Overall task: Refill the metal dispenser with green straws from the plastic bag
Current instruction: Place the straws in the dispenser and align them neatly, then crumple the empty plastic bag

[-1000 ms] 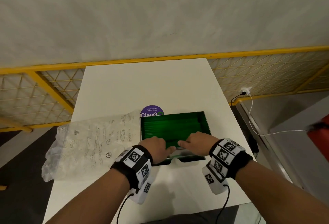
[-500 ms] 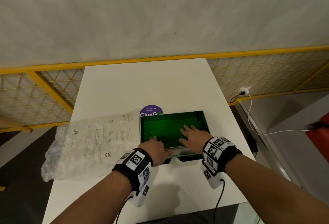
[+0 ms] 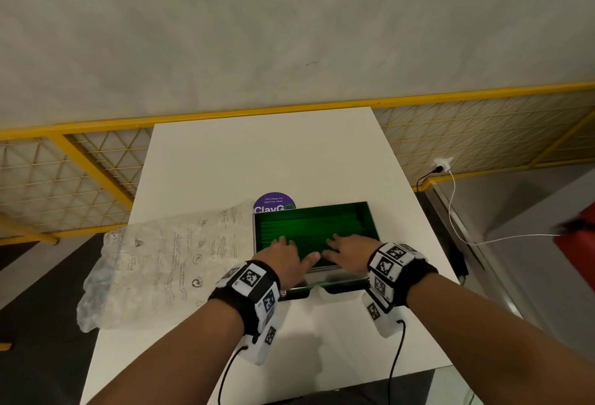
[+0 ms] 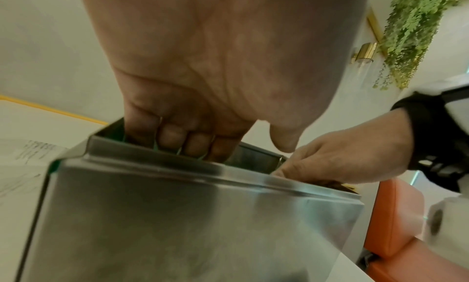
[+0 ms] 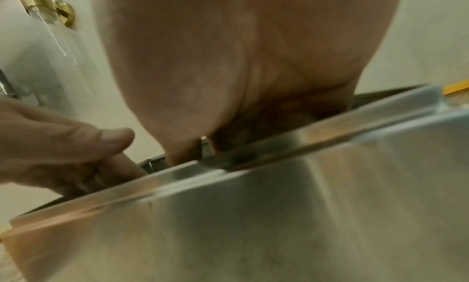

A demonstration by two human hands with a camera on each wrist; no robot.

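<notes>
Head view, left hand (image 3: 283, 256): flat, fingers straight and spread, palm down on the green straws (image 3: 309, 227); grips nothing.
Head view, right hand (image 3: 349, 253): likewise flat and spread on the straws, just beside the left hand, thumbs nearly meeting.
Head view, metal dispenser (image 3: 370, 211): rectangular open-topped steel box under both hands, its inside glowing green with straws lying lengthwise in rows.
Head view, plastic bag (image 3: 154, 266): clear, crinkled film with grey print, lying flattened left of the left hand and touching the dispenser's left wall.
Head view, tabletop (image 3: 264, 160): smooth, white, rectangular; a round purple sticker (image 3: 273, 202) shows just beyond the dispenser.
Head view, wrists: black bands with white blocks bearing square black-and-white markers; thin black cables hang from them.

Left wrist view, left hand (image 4: 203, 69): palm seen from beneath, fingers (image 4: 172, 134) reaching down over the rim into the box, green straw tips showing between them.
Left wrist view, dispenser (image 4: 177, 216): brushed steel front wall with a folded lip, blurred reflections.
Left wrist view, right hand (image 4: 337, 158): to the right, fingers dipping inside the box.

Right wrist view, right hand (image 5: 241, 65): palm fills the frame, fingers hidden behind the steel rim (image 5: 253, 166).
Right wrist view, left hand (image 5: 58, 148): at the left, thumb extended, fingers going into the box.
</notes>
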